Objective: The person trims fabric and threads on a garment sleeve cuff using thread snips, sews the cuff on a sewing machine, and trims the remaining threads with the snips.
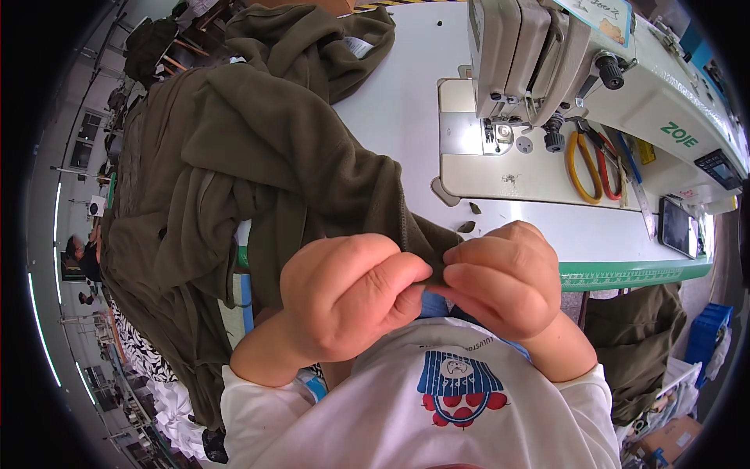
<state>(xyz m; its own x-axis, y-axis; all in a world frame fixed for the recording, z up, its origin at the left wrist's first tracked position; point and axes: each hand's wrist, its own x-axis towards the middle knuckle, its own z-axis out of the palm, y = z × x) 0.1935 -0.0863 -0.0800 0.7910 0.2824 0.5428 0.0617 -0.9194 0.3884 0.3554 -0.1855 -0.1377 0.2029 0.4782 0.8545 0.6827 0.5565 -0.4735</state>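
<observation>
A dark olive fleece garment [289, 148] spreads over the left of the white sewing table and hangs down its front edge. One narrow end of it runs toward me. My left hand [351, 293] pinches that end between thumb and curled fingers. Close beside it, my right hand [504, 277] grips the same cloth, its fingertips a short gap from the left thumb. Along the held part runs a ridged line [404, 215], a zip or an overlocked seam; I cannot tell which. The fingers hide the exact edge being held.
A sewing machine [531, 70] stands at the back right, its needle area [496, 137] beyond my hands. Yellow-handled scissors [582, 168], red-handled scissors [605, 168] and a phone [678, 227] lie right. A green measuring strip [625, 273] lines the front edge. More olive cloth [637, 344] hangs at right.
</observation>
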